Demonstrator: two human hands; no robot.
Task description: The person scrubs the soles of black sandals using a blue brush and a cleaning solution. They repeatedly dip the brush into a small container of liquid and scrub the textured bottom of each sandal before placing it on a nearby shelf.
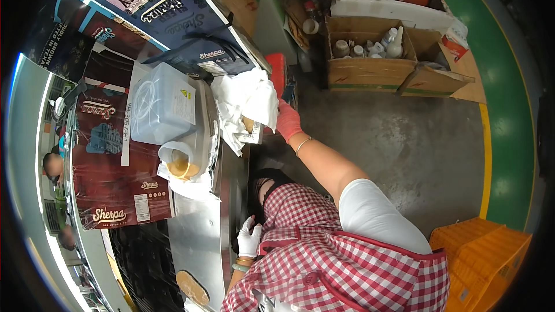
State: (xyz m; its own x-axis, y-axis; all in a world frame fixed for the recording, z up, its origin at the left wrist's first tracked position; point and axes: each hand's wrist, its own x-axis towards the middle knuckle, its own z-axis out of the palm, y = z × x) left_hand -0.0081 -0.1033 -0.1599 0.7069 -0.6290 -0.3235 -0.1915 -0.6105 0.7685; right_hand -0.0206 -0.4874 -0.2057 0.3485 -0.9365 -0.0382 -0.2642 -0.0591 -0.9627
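My right hand (288, 121), in a red glove, reaches out beside the table's far end, next to a red object (277, 74) whose kind I cannot make out. Its fingers are mostly hidden. Crumpled white cloths (245, 101) lie just left of it. My left hand (249, 239), in a white glove, hangs by the steel table (199, 219) with its fingers apart and nothing in them. On the table sit a clear plastic tub (162, 104) with a yellow warning mark and a translucent cup (178, 160) holding amber liquid.
Printed dark red packaging sheets (110, 179) and a blue printed panel (167, 8) line the table's left and far sides. A cardboard box (370, 72) with white bottles stands on the floor far right. An orange crate (477, 260) is near right. A tan oval pad (192, 288) lies on the table.
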